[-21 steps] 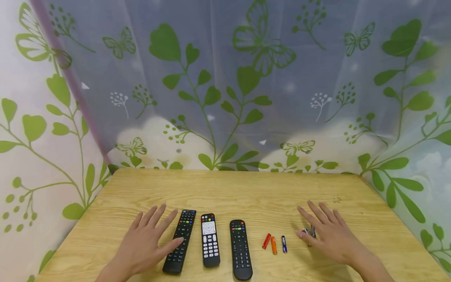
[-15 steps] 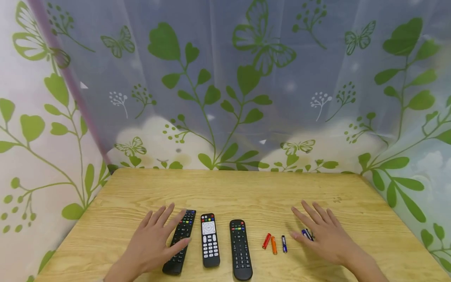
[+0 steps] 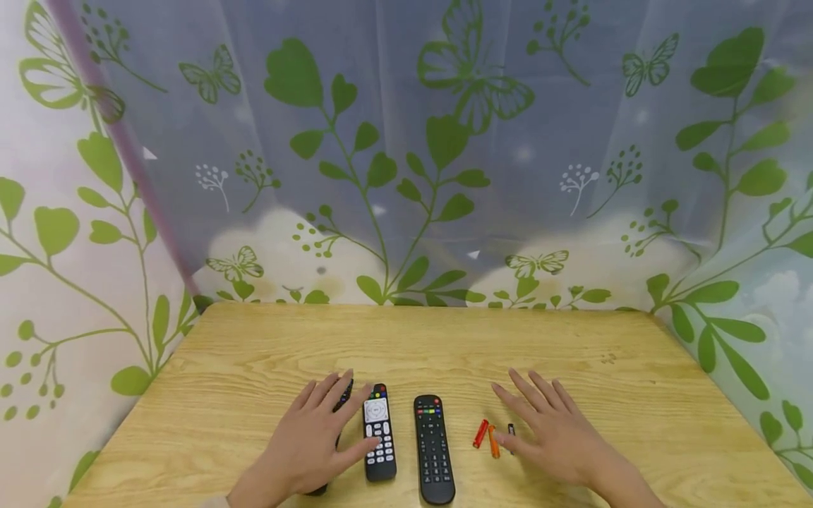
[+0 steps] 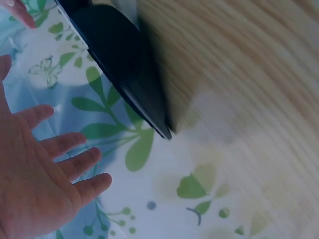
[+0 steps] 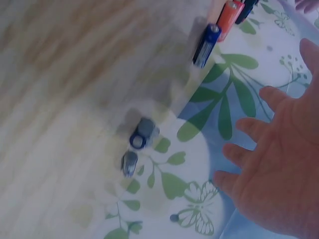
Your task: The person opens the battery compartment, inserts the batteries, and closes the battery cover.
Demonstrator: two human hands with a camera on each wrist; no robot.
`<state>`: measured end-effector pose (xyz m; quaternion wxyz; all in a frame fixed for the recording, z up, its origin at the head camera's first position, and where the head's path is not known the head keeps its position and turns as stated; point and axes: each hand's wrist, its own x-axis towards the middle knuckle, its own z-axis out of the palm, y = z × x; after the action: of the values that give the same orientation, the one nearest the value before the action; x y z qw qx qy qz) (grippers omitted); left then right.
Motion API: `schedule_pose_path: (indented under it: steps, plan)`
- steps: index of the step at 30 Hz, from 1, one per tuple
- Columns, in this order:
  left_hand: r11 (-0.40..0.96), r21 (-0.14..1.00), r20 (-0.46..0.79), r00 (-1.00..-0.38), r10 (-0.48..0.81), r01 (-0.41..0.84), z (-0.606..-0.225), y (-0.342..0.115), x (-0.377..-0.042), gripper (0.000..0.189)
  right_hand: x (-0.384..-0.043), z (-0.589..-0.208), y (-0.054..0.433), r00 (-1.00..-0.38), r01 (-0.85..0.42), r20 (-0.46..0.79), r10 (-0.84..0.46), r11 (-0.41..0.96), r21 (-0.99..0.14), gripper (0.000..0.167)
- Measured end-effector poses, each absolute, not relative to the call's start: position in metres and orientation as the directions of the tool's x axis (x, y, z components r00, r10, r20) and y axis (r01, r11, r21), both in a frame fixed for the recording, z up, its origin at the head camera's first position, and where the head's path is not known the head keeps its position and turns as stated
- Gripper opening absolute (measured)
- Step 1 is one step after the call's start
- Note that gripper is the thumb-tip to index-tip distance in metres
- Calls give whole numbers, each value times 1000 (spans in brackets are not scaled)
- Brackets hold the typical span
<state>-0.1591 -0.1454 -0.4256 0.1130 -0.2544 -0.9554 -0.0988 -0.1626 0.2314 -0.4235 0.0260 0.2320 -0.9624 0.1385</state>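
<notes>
My left hand (image 3: 311, 437), fingers spread, hovers over the leftmost black remote control and hides most of it. Its thumb overlaps a remote control with white keys (image 3: 381, 462) in the head view. Another black remote control (image 3: 435, 451) lies between the hands. To the right, my right hand (image 3: 552, 434) is spread with nothing in it, its thumb overlapping the orange battery (image 3: 493, 441). Beside that lie a red battery (image 3: 480, 433) and a blue battery (image 5: 207, 46). The right wrist view shows more batteries (image 5: 142, 133), which the right hand hides from the head view.
The wooden table (image 3: 419, 346) runs back to a curtain (image 3: 394, 176) printed with leaves and butterflies. Similar cloth hangs at the left and right sides.
Both hands have moved inward, the left one rightward and the right one leftward. The remotes and the visible batteries have stayed in place.
</notes>
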Motion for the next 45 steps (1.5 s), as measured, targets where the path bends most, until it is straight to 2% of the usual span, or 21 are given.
schedule_pose_path:
  steps: [8, 13, 19, 25, 34, 40, 45]
  plan:
    - [832, 150, 215, -839, 500, 534, -428, -124, -158, 69, -161, -431, 219, -872, -489, 109, -477, 846, -211, 68]
    - [802, 144, 202, -811, 549, 579, -429, -111, -159, 66, -159, -434, 214, -868, -495, 91, -488, 836, -235, 68]
    - [773, 104, 180, -776, 604, 626, -429, -98, -160, 72, -158, -435, 209, -863, -502, 69, -501, 831, -239, 68]
    - [766, 113, 157, -773, 615, 632, -430, -85, -161, 77, -158, -434, 206, -854, -513, 36, -519, 828, -224, 68]
    - [779, 170, 125, -798, 590, 603, -431, -64, -161, 70, -154, -427, 203, -846, -518, 8, -533, 818, -249, 66]
    - [799, 268, 68, -838, 542, 539, -431, -50, -161, 65, -154, -426, 202, -839, -526, 8, -544, 809, -262, 65]
    - [833, 281, 57, -875, 481, 477, -434, -43, -160, 65, -156, -426, 201, -837, -519, -28, -547, 808, -280, 66]
